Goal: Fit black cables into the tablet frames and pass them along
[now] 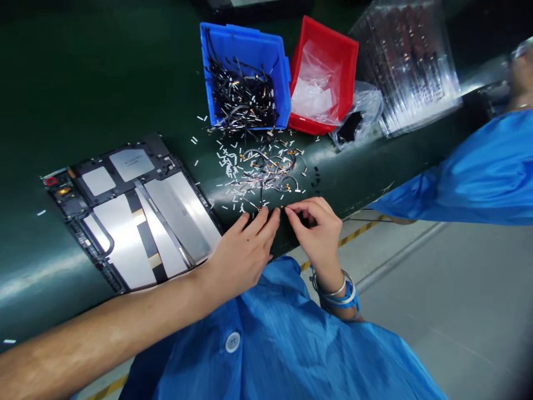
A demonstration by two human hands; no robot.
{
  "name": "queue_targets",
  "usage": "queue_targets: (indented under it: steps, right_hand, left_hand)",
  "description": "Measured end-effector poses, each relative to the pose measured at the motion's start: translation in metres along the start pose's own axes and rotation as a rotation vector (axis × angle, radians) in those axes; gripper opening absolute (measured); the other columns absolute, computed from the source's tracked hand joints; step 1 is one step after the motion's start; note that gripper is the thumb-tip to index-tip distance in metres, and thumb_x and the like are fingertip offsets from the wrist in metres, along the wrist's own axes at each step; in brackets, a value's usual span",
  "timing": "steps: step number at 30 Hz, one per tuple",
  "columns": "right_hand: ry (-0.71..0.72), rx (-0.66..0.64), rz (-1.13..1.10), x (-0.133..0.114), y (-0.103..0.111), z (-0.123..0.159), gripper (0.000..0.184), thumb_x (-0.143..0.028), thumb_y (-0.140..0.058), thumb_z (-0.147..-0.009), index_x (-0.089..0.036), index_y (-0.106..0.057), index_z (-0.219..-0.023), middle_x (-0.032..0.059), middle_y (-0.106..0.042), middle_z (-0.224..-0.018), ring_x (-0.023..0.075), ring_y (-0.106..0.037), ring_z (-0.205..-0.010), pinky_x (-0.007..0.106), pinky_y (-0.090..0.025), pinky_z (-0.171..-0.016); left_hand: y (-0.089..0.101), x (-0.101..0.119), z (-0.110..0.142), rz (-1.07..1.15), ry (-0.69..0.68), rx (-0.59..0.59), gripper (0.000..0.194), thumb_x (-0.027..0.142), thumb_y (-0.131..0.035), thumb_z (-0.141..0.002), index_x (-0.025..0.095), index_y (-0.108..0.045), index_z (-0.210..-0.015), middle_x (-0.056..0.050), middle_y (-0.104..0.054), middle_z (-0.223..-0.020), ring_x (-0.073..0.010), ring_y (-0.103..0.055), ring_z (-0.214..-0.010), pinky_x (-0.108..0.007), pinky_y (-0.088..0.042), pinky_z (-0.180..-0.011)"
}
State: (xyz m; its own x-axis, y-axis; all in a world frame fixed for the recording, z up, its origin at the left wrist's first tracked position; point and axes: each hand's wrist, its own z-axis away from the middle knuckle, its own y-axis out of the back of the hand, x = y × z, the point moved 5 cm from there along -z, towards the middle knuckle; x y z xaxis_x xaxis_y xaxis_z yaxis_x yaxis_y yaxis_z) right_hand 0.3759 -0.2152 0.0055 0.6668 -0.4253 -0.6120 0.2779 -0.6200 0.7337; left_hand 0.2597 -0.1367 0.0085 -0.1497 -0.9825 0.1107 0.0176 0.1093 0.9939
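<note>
My left hand (245,247) and my right hand (316,228) meet at the near edge of a dark green table (83,94). Both pinch a small thin flex cable (281,209) with a gold tip between their fingertips. Just beyond my fingers lies a loose pile of flex cables and white paper bits (260,166). An opened tablet back (133,211) with silver shielding and ribbon strips lies to the left of my left hand. A wrist strap and bangle circle my right wrist.
A blue bin (245,78) full of black cables and a red bin (322,75) with clear plastic bags stand behind the pile. Clear blister trays (410,61) sit at the back right. Another person's blue sleeve (478,172) is at the right.
</note>
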Motion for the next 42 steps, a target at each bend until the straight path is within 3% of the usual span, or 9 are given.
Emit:
queue_targets:
  steps: [8, 17, 23, 30, 38, 42]
  right_hand:
    - [0.021, 0.055, 0.091, -0.008, -0.004, 0.005, 0.010, -0.018, -0.064, -0.081, -0.020, -0.065, -0.072, -0.0024, -0.059, -0.064, 0.0128, -0.052, -0.063, 0.027, -0.041, -0.054]
    - [0.094, 0.089, 0.198, -0.015, -0.006, 0.010, 0.010, -0.019, -0.064, -0.083, -0.020, -0.064, -0.073, -0.0011, -0.060, -0.065, 0.0139, -0.053, -0.064, 0.028, -0.043, -0.058]
    - [0.198, 0.114, 0.349, -0.026, -0.007, 0.020, 0.008, -0.018, -0.061, -0.086, -0.020, -0.068, -0.084, 0.0035, -0.065, -0.075, 0.0170, -0.055, -0.073, 0.030, -0.046, -0.064]
    - [0.275, -0.085, 0.591, -0.040, -0.008, 0.030, 0.024, -0.017, -0.051, -0.089, -0.016, -0.070, -0.103, 0.0078, -0.066, -0.080, 0.0211, -0.052, -0.074, 0.035, -0.043, -0.061]
    - [0.076, 0.012, 0.301, -0.017, -0.005, 0.012, 0.008, -0.022, -0.060, -0.086, -0.020, -0.067, -0.081, 0.0015, -0.064, -0.072, 0.0171, -0.055, -0.069, 0.030, -0.045, -0.063]
    - [0.112, -0.043, 0.287, -0.014, -0.010, 0.006, 0.012, -0.018, -0.057, -0.087, -0.021, -0.062, -0.076, 0.0003, -0.060, -0.069, 0.0169, -0.053, -0.067, 0.030, -0.043, -0.061]
  left_hand:
    - [-0.006, 0.003, 0.000, -0.034, -0.013, -0.013, 0.047, 0.035, -0.056, -0.088, 0.007, -0.062, -0.126, -0.016, -0.046, -0.144, -0.0343, -0.043, -0.127, -0.041, -0.041, -0.092]
    - [-0.007, 0.005, -0.002, -0.060, -0.017, -0.056, 0.056, 0.036, -0.054, -0.089, 0.005, -0.052, -0.135, -0.017, -0.043, -0.146, -0.0334, -0.040, -0.129, -0.041, -0.038, -0.097]
    - [-0.007, 0.005, -0.003, -0.073, -0.037, -0.123, 0.055, 0.037, -0.047, -0.093, 0.006, -0.049, -0.138, -0.017, -0.040, -0.149, -0.0337, -0.038, -0.132, -0.042, -0.038, -0.098]
    - [-0.006, 0.004, -0.003, -0.080, -0.032, -0.143, 0.058, 0.036, -0.049, -0.092, 0.005, -0.044, -0.141, -0.017, -0.040, -0.148, -0.0328, -0.037, -0.132, -0.041, -0.037, -0.099]
    - [-0.007, 0.003, -0.003, 0.012, -0.020, -0.092, 0.051, 0.035, -0.048, -0.094, 0.004, -0.054, -0.133, -0.018, -0.044, -0.145, -0.0341, -0.039, -0.131, -0.042, -0.038, -0.098]
    - [0.005, -0.008, -0.001, 0.156, 0.043, -0.033, 0.052, 0.035, -0.046, -0.095, 0.002, -0.050, -0.135, -0.016, -0.048, -0.143, -0.0314, -0.043, -0.128, -0.042, -0.038, -0.099]
